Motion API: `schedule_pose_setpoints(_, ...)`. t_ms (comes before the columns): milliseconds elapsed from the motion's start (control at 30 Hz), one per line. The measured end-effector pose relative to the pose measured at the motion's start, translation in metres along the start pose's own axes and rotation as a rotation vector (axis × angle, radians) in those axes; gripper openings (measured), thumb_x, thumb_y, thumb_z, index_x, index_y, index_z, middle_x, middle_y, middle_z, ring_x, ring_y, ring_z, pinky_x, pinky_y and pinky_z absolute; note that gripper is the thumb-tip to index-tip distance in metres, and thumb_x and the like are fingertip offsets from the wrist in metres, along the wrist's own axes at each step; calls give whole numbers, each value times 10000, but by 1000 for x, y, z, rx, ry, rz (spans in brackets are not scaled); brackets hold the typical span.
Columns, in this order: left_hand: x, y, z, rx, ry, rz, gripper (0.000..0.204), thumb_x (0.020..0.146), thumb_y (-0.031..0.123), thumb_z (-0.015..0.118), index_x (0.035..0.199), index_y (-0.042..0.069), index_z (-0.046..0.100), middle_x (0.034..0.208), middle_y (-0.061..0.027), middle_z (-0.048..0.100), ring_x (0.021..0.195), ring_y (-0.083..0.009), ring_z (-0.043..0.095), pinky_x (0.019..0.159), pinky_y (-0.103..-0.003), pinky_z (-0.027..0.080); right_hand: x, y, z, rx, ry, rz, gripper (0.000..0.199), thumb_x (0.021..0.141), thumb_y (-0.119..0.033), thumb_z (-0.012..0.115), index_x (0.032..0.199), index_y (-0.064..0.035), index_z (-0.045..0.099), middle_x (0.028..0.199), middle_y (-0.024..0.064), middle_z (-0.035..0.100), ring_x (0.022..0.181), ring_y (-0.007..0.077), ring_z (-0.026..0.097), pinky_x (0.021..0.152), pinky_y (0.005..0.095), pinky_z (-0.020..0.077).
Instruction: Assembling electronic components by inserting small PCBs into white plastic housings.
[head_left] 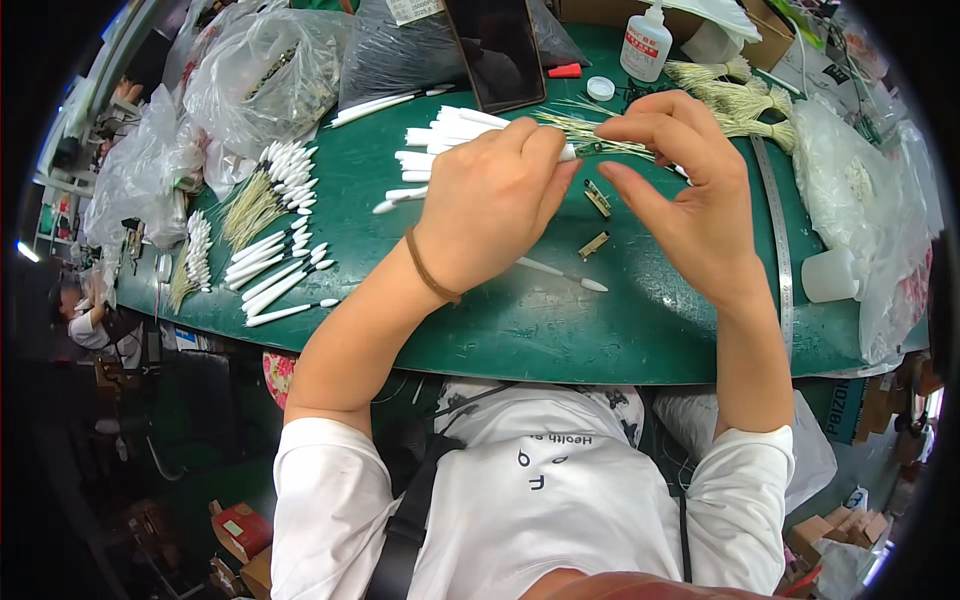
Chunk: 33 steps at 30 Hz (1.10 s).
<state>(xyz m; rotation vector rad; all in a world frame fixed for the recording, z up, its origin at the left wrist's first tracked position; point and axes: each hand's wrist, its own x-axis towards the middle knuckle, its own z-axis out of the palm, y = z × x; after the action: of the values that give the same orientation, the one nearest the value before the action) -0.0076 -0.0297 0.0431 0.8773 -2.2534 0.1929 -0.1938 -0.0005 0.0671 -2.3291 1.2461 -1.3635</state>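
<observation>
My left hand (497, 200) is closed around a white stick whose end (567, 153) pokes out by the thumb. My right hand (682, 195) pinches a thin bundle of pale straw-like fibres (590, 138) against that stick, above the green table (560, 320). A single white stick with a tapered tip (565, 275) lies under my hands. Two small brass clips (597, 198) (593, 244) rest on the table between my wrists. More white sticks (440, 140) are piled just behind my left hand.
Rows of white sticks (280, 260) and fibre bundles (250, 205) lie at the left. Tied fibre bundles (735, 100), a white bottle (646, 42), a dark phone (497, 50), plastic bags (260, 75) and a metal ruler (778, 250) ring the table. Another person (95, 325) sits far left.
</observation>
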Motion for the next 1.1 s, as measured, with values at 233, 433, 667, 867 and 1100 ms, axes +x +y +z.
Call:
schedule_pose_setpoints(233, -2, -2, -2, -192, -64, -52, 217, 812, 91, 650, 1016, 30, 611, 835, -114, 641, 689, -284, 625, 575, -335, 486, 1, 8, 13, -52, 16, -141, 196, 695, 3, 692, 876, -58, 650, 865, 68, 542, 826, 246, 515, 708, 339, 431)
schedule_pose_setpoints(433, -1, -4, -7, -544, -181, -177, 221, 867, 112, 624, 1066, 17, 604, 767, -59, 606, 638, -162, 562, 580, -261, 441, 2, 13, 10, -107, 11, -323, 191, 677, 30, 685, 841, -53, 634, 871, 61, 542, 791, 237, 504, 660, 323, 425)
schedule_pose_setpoints(667, -6, -10, -7, -686, -263, -319, 247, 917, 154, 590, 1122, 16, 601, 766, 4, 577, 672, -60, 484, 600, -206, 405, -1, 18, 7, 9, -9, -230, 218, 652, 44, 706, 823, -78, 649, 885, 49, 537, 789, 204, 537, 649, 291, 447)
schedule_pose_setpoints(867, -1, -35, -6, -564, -283, -250, 242, 934, 155, 566, 1131, 18, 599, 833, -1, 597, 765, -61, 526, 672, -197, 422, 3, 22, -5, 8, -204, 89, 86, 756, -79, 691, 818, -36, 649, 827, 21, 573, 690, 112, 487, 598, 239, 370)
schedule_pose_setpoints(1100, -5, -73, -22, -503, -112, -329, 263, 893, 257, 614, 949, 0, 619, 652, -42, 570, 586, -107, 512, 527, -269, 407, -28, -2, 54, -79, -470, -21, 247, 731, -216, 715, 748, -14, 574, 773, 122, 577, 807, 302, 538, 715, 401, 448)
